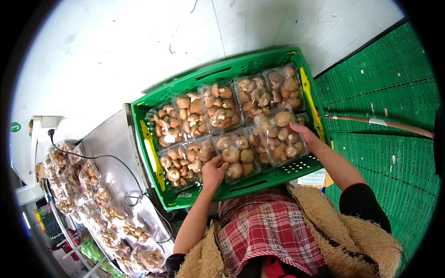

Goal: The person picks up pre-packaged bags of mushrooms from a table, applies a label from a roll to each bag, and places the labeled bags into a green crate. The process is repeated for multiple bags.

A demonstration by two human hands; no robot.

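Note:
A green plastic crate [218, 72] with yellow handles holds two rows of clear plastic punnets of brown mushrooms. My right hand [304, 134] grips the right side of a mushroom punnet [279, 141] in the front row. That punnet is tilted and sits higher than the ones around it, partly overlapping them. My left hand [214, 173] is at the front row, its fingers closed at the left edge of another mushroom punnet [237, 157]. Some of its fingertips are hidden between the packs. The back row includes a punnet [221, 106] standing near the crate's far wall.
Bagged mushrooms [111, 213] lie on a metal table [109, 153] at the left, with a black cable [116, 160] across it. A white wall [139, 46] rises behind the crate. Green stacked crates [384, 97] stand at the right, crossed by a brownish strap [398, 126].

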